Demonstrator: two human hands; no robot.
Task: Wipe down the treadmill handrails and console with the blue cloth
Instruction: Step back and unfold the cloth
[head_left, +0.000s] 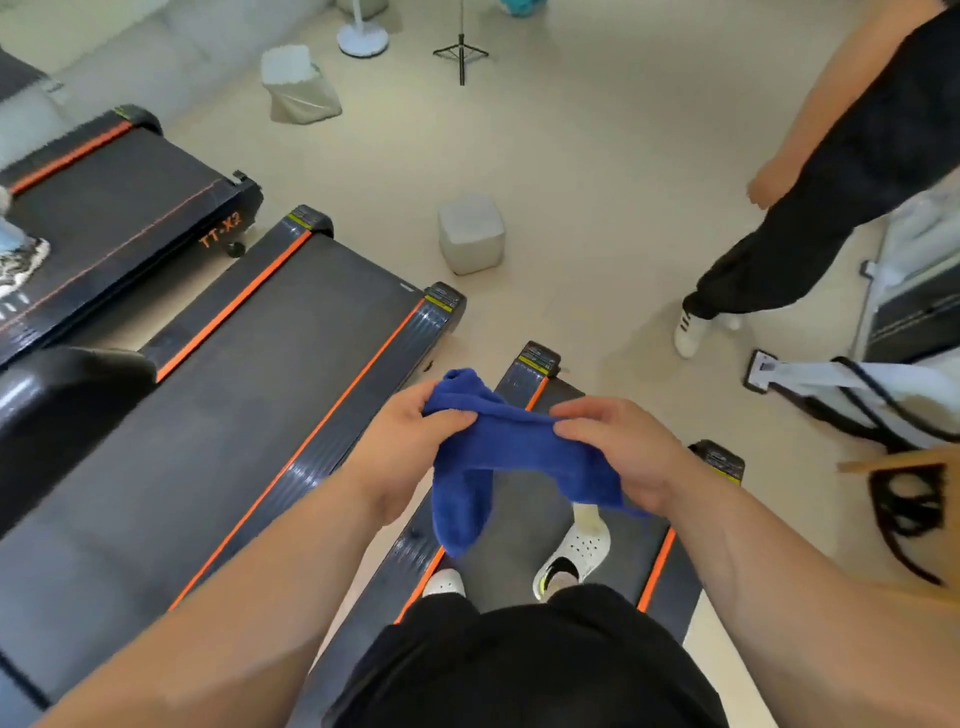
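the blue cloth hangs stretched between both hands above the treadmill belt. left hand and right hand each pinch its top edge, fingers curled.

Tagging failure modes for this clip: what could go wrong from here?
The blue cloth is bunched between the left hand and right hand, one end dangling; it may slip onto the belt.
No handrail or console is in view; turning on the belt in loose slippers could mean a stumble.
A second person steps close on the right.
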